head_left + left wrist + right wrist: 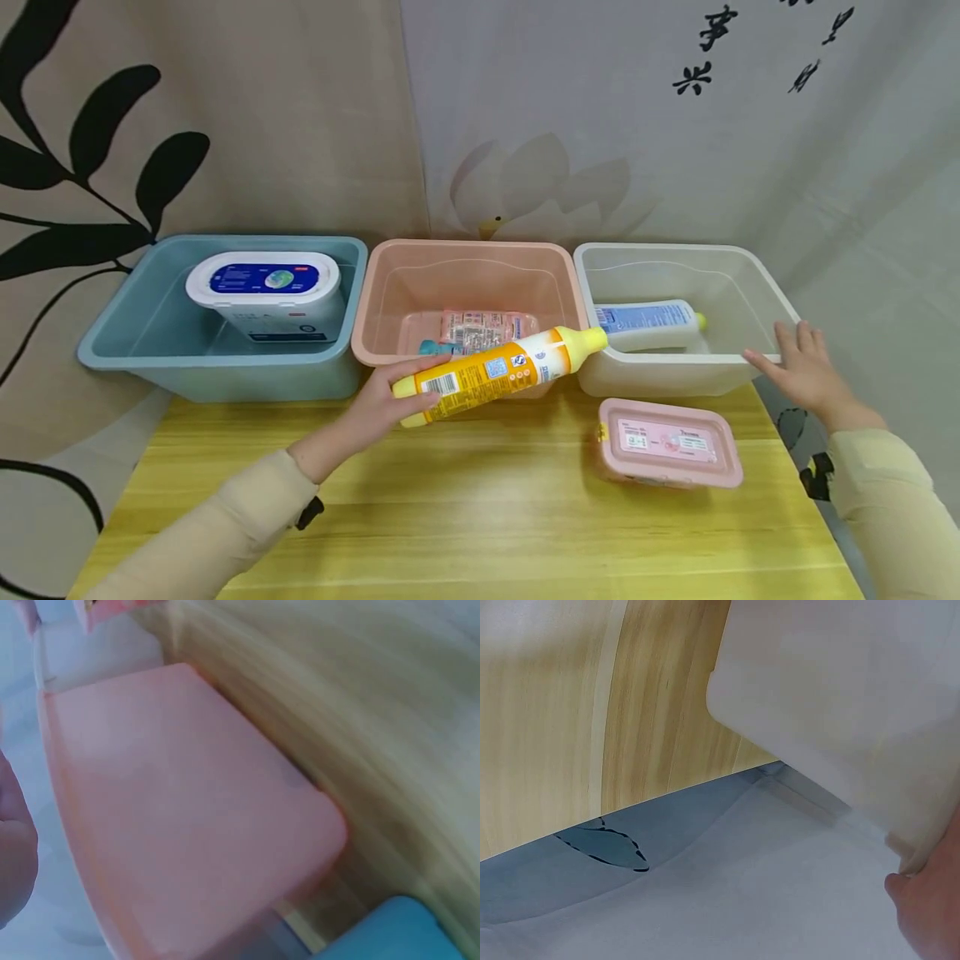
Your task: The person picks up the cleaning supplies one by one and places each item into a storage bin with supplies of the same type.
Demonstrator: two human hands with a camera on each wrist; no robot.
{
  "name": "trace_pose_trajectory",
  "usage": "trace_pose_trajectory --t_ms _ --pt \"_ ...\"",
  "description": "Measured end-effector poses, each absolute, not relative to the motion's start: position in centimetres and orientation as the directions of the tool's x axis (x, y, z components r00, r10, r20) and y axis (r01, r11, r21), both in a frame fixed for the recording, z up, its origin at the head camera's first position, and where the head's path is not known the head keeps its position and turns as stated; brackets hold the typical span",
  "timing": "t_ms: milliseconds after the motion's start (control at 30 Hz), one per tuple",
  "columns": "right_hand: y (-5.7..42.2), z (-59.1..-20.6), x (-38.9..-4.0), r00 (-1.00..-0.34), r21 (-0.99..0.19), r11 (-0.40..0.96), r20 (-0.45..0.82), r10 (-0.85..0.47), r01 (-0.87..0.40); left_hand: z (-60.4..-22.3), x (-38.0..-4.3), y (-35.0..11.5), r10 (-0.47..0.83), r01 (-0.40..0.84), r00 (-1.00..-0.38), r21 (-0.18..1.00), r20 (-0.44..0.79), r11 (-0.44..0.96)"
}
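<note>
My left hand (397, 398) grips the base end of a yellow bottle (495, 373) with a white and orange label. The bottle is tilted, its yellow cap toward the right, above the front rim of the pink bin (468, 250). At the right front corner of the white bin (667, 367), my right hand (813, 375) touches the rim with spread fingers. Part of that hand (934, 900) also shows beside the bin corner in the right wrist view. In the left wrist view only a bit of the left hand (15, 847) appears; the bottle is out of sight there.
A blue bin (217, 367) on the left holds a white lidded tub (285, 312). Pink packaging (487, 327) lies in the middle bin, and a white-and-blue bottle (648, 325) in the white bin. A pink lidded box (667, 442) sits on the wooden table (480, 517).
</note>
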State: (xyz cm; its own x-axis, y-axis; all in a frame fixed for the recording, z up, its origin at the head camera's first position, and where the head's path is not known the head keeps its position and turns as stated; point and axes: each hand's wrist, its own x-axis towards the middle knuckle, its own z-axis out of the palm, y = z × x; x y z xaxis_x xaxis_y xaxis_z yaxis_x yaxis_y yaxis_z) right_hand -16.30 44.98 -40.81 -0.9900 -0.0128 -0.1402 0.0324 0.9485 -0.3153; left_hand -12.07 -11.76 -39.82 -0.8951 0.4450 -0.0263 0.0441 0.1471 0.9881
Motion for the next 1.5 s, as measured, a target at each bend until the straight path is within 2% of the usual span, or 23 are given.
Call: trace_pose_trajectory --t_ms 333,533,733,1033,1200,1333,1500 --pt "45.1 -40.9 -16.5 -0.988 -0.310 0.950 -0.153 -0.011 0.037 -37.9 -13.7 -10.6 0.474 -0.024 -0.876 0.991 -0.084 0.132" --pt "45.3 -41.2 -16.6 -0.990 -0.311 0.950 -0.141 -0.013 0.032 -37.1 -14.8 -9.6 0.442 -0.026 -0.893 0.991 -0.082 0.131" --pt "45.4 -41.3 -16.6 -0.992 -0.312 0.950 -0.128 -0.012 0.029 -36.4 -16.2 -8.1 0.386 -0.066 -0.920 0.998 -0.062 0.001" --pt "45.4 -41.3 -16.7 -0.992 -0.312 0.950 -0.125 -0.007 0.033 -35.3 -17.7 -6.4 0.311 -0.205 -0.936 0.973 -0.163 -0.105" --pt "45.2 -41.2 -16.6 -0.993 -0.311 0.950 -0.115 -0.008 0.028 -34.8 -18.7 -5.5 0.252 -0.222 -0.952 0.960 -0.176 -0.169" --pt "45.1 -41.2 -16.5 -0.994 -0.308 0.951 -0.106 -0.009 0.024 -34.7 -19.5 -4.9 0.218 -0.194 -0.963 0.970 -0.160 -0.148" --pt "45.2 -41.3 -16.5 -0.995 -0.304 0.952 -0.095 -0.009 0.020 -34.4 -20.2 -4.2 0.180 -0.127 -0.977 0.991 -0.117 -0.041"
